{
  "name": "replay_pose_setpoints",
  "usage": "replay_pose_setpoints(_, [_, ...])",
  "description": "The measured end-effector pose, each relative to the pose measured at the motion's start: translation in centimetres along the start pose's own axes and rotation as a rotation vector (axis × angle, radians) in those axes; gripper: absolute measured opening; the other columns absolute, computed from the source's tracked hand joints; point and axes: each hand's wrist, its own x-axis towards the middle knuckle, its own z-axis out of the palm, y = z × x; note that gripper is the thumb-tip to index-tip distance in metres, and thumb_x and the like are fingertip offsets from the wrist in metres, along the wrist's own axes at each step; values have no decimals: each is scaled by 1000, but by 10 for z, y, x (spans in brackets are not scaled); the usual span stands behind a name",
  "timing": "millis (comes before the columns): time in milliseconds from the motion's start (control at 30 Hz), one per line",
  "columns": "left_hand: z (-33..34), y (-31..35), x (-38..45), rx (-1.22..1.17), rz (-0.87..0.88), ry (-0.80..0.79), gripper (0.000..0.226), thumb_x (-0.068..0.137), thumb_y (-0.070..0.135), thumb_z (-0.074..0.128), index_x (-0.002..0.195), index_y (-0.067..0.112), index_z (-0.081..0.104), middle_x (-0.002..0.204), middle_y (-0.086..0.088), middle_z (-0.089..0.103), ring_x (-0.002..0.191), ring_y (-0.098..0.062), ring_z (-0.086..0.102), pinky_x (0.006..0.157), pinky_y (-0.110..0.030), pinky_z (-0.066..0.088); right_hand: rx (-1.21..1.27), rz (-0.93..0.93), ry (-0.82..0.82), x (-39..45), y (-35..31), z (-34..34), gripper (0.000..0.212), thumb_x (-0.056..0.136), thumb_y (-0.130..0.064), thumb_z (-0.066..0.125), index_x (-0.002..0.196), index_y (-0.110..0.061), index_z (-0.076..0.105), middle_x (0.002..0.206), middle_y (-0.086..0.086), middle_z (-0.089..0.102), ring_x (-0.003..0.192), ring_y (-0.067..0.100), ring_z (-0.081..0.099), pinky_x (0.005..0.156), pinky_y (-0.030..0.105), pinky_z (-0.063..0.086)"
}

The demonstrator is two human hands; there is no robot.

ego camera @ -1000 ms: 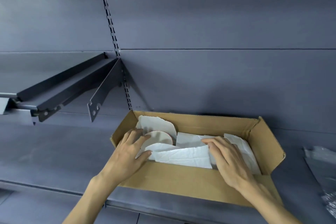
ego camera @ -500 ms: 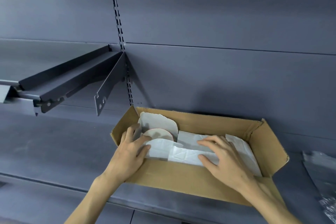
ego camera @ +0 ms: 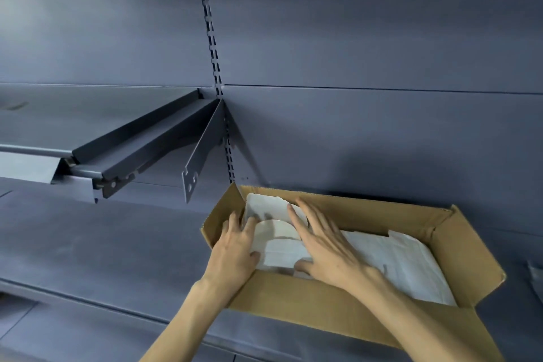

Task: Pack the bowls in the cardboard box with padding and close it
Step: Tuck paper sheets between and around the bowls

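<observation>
We are finding the bowl [ego camera: 274, 231] lying at the left end of the cardboard box [ego camera: 317, 307], half buried in white paper padding [ego camera: 408, 267]. We are seeing the left hand [ego camera: 235, 250] lying flat beside it, fingers straight and touching its rim, holding nothing. The right hand [ego camera: 326, 247] is spreading its fingers wide across the bowl and padding, partly hiding both. The box is sitting open on a dark grey shelf [ego camera: 88, 244] against a grey wall panel; a bracket [ego camera: 202, 150] is hanging above left.
</observation>
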Motion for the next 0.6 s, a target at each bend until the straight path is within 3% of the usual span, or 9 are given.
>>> replay_pose_setpoints(67, [3, 0, 2, 8, -14, 1, 66, 81, 15, 66, 140, 24, 39, 135, -10, 40, 116, -32, 44, 95, -39, 46, 26, 45, -40, 1, 0, 2, 117, 88, -41, 71, 159, -22, -19, 169, 1, -16, 155, 24, -4, 125, 39, 11])
replay_pose_setpoints(167, [9, 0, 2, 38, -41, 42, 66, 78, 13, 68, 139, 17, 44, 125, -12, 50, 107, -33, 48, 92, -42, 47, 65, 89, -70, 1, -3, 3, 115, 91, -40, 68, 158, -19, -22, 165, -3, 9, 146, 23, 16, 121, 42, 18])
replay_pose_setpoints(267, [11, 1, 2, 110, -41, 126, 50, 72, -2, 69, 120, 8, 60, 97, -14, 60, 82, -36, 58, 66, -42, 50, 29, 70, -66, 2, -1, 7, 112, 89, -36, 68, 160, -23, -18, 154, -3, 22, 136, 23, 24, 115, 40, 23])
replay_pose_setpoints(367, [1, 4, 2, 184, -80, 156, 34, 76, -4, 68, 108, 6, 63, 81, -12, 62, 62, -36, 62, 46, -33, 38, 49, 35, -25, 3, 2, 14, 107, 82, -32, 70, 161, -32, -2, 139, -5, 26, 128, 21, 28, 110, 39, 28])
replay_pose_setpoints(500, [-13, 2, 5, 176, -204, 135, 27, 87, 3, 57, 114, 7, 58, 80, -13, 67, 71, -43, 66, 53, -34, 34, 128, 4, -27, 5, 6, 18, 89, 81, -26, 72, 154, -39, 24, 159, -7, 12, 144, 19, 13, 117, 42, 25])
replay_pose_setpoints(600, [-13, -3, 10, 69, -224, 203, 17, 83, 1, 60, 99, 5, 55, 76, -15, 63, 69, -45, 61, 53, -36, 35, 202, -34, -37, 4, 7, 16, 81, 79, -17, 71, 148, -37, 34, 159, -12, 21, 145, 11, 15, 117, 38, 24])
